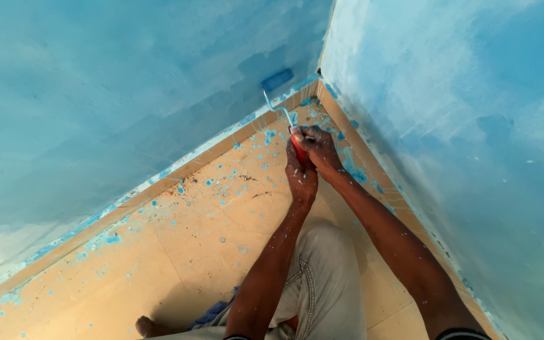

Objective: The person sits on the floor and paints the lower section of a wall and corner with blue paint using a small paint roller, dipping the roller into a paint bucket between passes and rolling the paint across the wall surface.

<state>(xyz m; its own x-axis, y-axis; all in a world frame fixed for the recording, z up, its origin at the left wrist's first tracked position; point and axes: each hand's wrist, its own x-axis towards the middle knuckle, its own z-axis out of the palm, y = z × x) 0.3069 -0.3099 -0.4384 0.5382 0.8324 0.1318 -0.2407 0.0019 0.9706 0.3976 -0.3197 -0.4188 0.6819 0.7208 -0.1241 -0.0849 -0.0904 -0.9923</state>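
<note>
- Paint roller (pixel 277 80): blue sleeve pressed flat against the left wall (pixel 127 94), low down, just above the skirting strip (pixel 221 141) and close beside the room corner.
- Both hands grip the roller's red handle (pixel 298 150); right hand (pixel 318 148) closed nearest the wire frame, left hand (pixel 301 179) wrapped just below it.
- Step, as judged: coating the lowest band of wall next to the corner. Next stroke calls for short, controlled travel, sleeve kept off the skirting.
- Right wall (pixel 473 126) meets the roller's wall tightly, limiting sideways room.
- Tile floor (pixel 177 252) below the roller is speckled with blue drips; the person's bent knee (pixel 322 277) sits back from the corner.
</note>
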